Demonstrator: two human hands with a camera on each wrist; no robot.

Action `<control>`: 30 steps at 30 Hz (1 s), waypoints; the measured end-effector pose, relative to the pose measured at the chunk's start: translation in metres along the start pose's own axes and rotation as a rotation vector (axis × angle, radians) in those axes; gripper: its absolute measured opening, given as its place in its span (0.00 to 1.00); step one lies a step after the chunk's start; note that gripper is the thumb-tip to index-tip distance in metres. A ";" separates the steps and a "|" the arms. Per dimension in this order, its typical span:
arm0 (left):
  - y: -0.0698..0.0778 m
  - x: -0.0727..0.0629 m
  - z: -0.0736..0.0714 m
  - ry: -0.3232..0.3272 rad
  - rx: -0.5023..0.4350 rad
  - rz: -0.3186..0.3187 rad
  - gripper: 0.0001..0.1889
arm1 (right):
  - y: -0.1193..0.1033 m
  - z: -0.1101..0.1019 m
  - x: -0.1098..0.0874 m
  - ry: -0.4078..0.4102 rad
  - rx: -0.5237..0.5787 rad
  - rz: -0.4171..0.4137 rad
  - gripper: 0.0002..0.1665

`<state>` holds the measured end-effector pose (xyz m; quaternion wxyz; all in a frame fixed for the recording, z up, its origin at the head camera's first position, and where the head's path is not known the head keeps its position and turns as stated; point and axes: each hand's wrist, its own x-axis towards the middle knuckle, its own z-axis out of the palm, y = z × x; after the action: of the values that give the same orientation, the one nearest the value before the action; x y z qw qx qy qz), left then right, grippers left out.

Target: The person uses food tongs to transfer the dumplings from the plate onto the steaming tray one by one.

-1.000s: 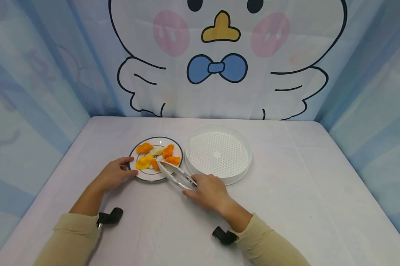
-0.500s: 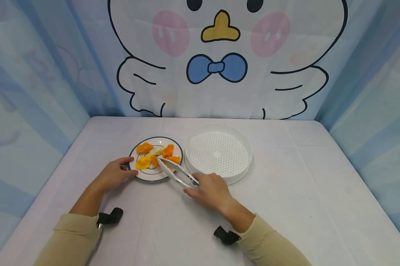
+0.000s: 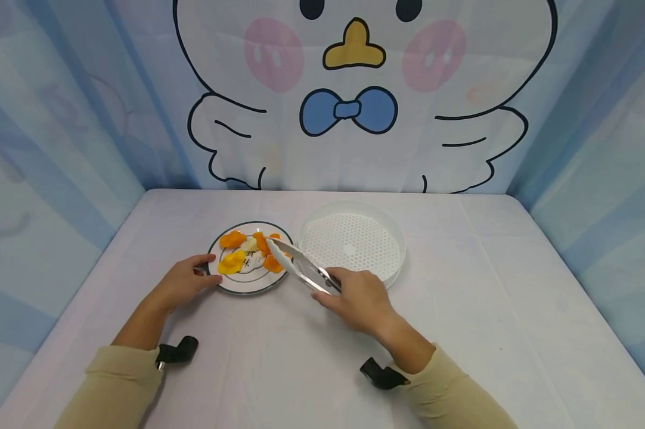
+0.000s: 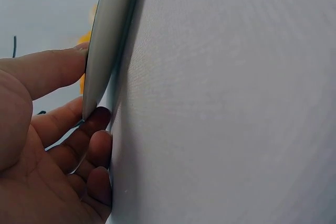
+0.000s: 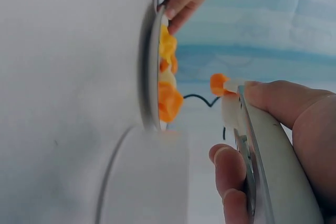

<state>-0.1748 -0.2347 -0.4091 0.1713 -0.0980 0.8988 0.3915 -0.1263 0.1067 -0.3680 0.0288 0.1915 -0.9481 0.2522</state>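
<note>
while left hand (image 3: 182,282) pinches plate (image 3: 253,283), right hand (image 3: 361,300) gripping tongs (image 5: 278,161), orange pieces (image 3: 272,264) partly hidden behind

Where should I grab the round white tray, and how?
I'd probably pinch the tray by its raised wall, coming from the right, thumb inside, fingers outside. That wall stands around the holey bottom, giving an edge to hold. The plate sits close on its left, and the right hand and tongs cover part of its near edge in the head view.

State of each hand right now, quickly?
Left hand: gripping the round, dark-rimmed white plate.
Right hand: holding white-and-silver tongs, a lumpy orange piece at their tips.
</note>
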 end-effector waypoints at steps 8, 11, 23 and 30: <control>-0.001 0.001 0.001 -0.001 -0.005 0.004 0.38 | 0.021 -0.019 -0.001 0.061 -0.026 0.062 0.28; -0.002 0.001 0.000 -0.002 -0.005 0.002 0.38 | 0.029 -0.025 0.000 0.080 -0.037 0.079 0.28; -0.001 0.001 0.000 -0.001 -0.009 -0.009 0.38 | 0.052 -0.038 0.007 0.007 -0.082 0.198 0.34; 0.000 0.001 0.000 0.001 -0.009 -0.016 0.38 | 0.057 -0.037 0.011 -0.024 -0.100 0.223 0.34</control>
<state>-0.1759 -0.2349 -0.4099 0.1736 -0.1058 0.8963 0.3942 -0.1600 0.1667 -0.3605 -0.0014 0.0861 -0.9752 0.2039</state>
